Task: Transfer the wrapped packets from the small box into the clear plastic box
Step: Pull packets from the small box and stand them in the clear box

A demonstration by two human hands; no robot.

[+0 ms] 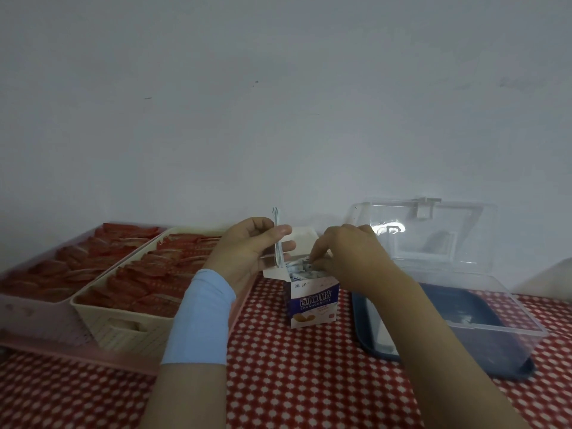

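While left grip (247, 252) pinches a few packets (277, 243) upright, right grip (349, 258) pinches more inside small box (312, 305) on counter (309, 382): mid-unload, next prob. lift them free & carry right into open clear box (483, 342).

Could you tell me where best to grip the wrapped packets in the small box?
Pinch the wrapped packets by their top edges, coming from above: the small box is open only at the top and its walls cover their sides.

Small box (312, 301) upright, flaps open, white packets (298, 269) crammed inside; clear box (501, 331) just right of it, lid up
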